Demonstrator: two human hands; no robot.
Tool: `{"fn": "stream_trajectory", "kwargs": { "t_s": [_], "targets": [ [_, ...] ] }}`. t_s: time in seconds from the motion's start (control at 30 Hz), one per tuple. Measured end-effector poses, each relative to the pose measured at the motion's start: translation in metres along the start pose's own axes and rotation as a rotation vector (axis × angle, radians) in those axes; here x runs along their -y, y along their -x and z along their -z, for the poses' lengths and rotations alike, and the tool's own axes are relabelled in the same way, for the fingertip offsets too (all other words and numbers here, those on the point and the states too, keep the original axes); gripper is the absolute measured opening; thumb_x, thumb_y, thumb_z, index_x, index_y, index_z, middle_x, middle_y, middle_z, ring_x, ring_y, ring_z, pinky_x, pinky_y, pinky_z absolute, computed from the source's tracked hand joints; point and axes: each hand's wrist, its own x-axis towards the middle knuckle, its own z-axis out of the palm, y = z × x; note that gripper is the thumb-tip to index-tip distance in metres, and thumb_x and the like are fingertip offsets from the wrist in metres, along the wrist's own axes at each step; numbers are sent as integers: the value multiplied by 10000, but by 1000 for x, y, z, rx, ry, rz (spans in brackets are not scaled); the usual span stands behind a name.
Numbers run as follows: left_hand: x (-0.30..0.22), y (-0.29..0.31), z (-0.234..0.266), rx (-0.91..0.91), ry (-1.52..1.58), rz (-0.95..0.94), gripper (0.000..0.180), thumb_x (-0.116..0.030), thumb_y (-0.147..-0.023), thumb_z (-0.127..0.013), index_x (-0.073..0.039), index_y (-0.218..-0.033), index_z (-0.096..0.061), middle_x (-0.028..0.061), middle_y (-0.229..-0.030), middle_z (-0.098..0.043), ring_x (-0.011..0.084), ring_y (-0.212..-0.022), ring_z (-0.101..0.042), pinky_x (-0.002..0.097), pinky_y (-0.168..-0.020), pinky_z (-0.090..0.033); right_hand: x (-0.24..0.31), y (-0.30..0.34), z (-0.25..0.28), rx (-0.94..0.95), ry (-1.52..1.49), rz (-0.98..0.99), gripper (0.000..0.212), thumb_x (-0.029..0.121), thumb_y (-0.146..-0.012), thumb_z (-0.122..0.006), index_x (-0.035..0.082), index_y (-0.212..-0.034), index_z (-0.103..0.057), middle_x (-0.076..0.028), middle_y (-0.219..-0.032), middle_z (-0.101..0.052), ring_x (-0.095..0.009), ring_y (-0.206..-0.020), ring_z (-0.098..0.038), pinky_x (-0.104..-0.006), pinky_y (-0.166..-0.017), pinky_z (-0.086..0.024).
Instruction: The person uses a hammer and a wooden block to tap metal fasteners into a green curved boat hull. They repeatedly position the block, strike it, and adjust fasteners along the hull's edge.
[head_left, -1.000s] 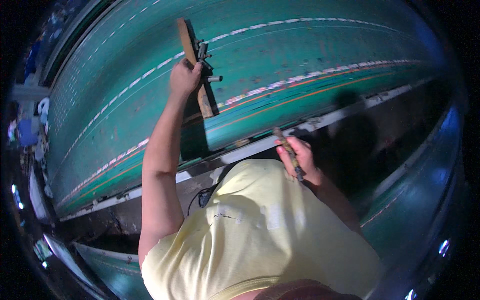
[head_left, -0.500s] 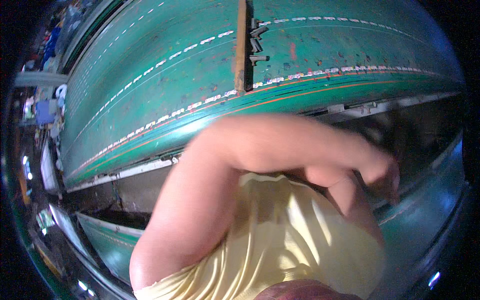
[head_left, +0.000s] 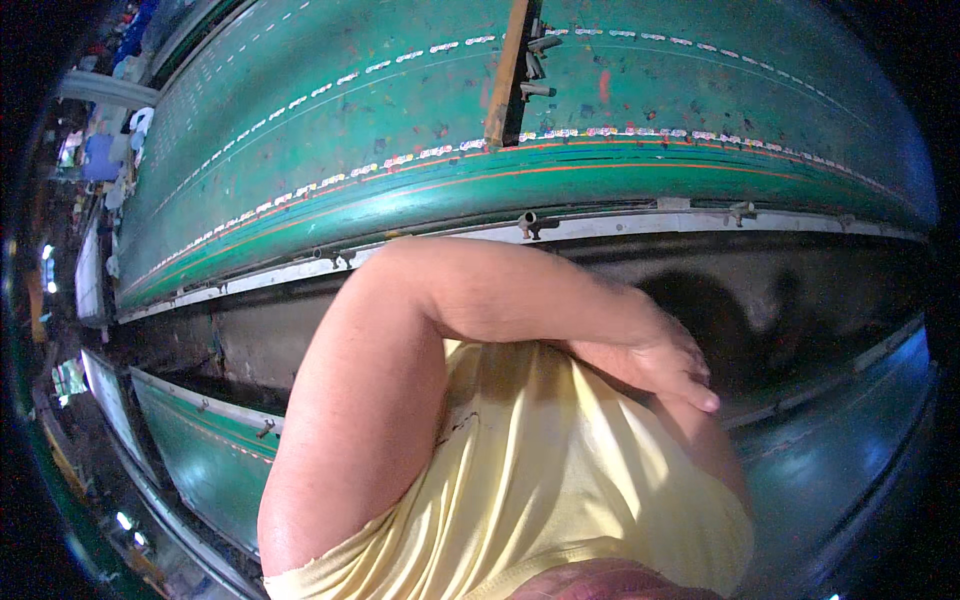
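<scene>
My left arm reaches across the front of my yellow shirt (head_left: 560,460) to the right. My left hand (head_left: 665,360) lies against my right arm (head_left: 695,425), near the elbow. Its fingers look bent over that arm, partly in shadow, with one fingertip showing. No tool or other object shows in it. My right forearm passes under the left one, so my right hand is hidden. Ahead of both arms is a long green printing table (head_left: 400,110) with dashed rows of small printed marks.
A wooden bar (head_left: 508,75) lies across the table, several small metal fittings (head_left: 536,90) beside it. Clamps (head_left: 528,222) sit along the pale edge rail (head_left: 640,228). Behind me are more green tables (head_left: 205,460). A dark aisle (head_left: 270,345) runs between, and assorted items (head_left: 100,160) crowd the far left.
My left hand has come back leftward and down onto my right arm, and its motion blur is gone. The view has shifted, showing more of the table's edge rail and the aisle.
</scene>
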Motion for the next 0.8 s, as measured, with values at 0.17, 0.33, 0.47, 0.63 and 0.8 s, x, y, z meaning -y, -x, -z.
{"fn": "stream_trajectory", "kwargs": {
  "t_s": [0.17, 0.33, 0.47, 0.63, 0.8],
  "targets": [
    [3, 24, -16, -187, -659, -170, 737, -643, -1145, -428, -9, -1419, -684, 297, -1413, -694, 472, -1336, -654, 566, -1144, -531, 2, -1, -6, 43, 18, -2, 452, 249, -955, -699, 117, -1386, -727, -189, -1140, -812, -389, -1082, -788, -511, -899, -641],
    [-32, 97, -15, -148, -856, 40, 501, -501, -1094, -603, -36, -1025, -778, 191, -1059, -806, 458, -1085, -750, 590, -969, -580, -11, -5, -26, 117, -63, 53, 428, 275, -973, -679, 122, -1367, -748, -183, -1155, -819, -379, -1088, -792, -509, -901, -647],
    [-7, 186, -7, -727, -649, -344, 202, -276, -957, -804, -75, -941, -801, 157, -971, -784, 389, -968, -749, 532, -860, -581, -18, 70, -16, -342, -49, -95, 365, 285, -949, -742, 113, -1266, -794, -162, -1159, -818, -343, -1046, -799, -468, -906, -646],
    [-126, 355, -44, -1261, -470, -696, 162, -226, -919, -826, -83, -992, -805, 150, -970, -777, 356, -946, -744, 494, -863, -577, -37, 153, -21, -692, -293, -422, 207, 68, -1108, -656, 33, -1266, -786, -52, -1060, -762, -121, -919, -693, -298, -847, -571],
    [-159, 423, -116, -1073, -663, -889, 168, -229, -926, -816, -85, -1008, -795, 145, -968, -774, 339, -935, -741, 481, -853, -582, -31, 156, -8, -864, -223, -580, 213, -1, -1085, -656, 25, -1252, -786, -31, -1031, -769, -101, -913, -693, -280, -860, -570]
  ]
}}
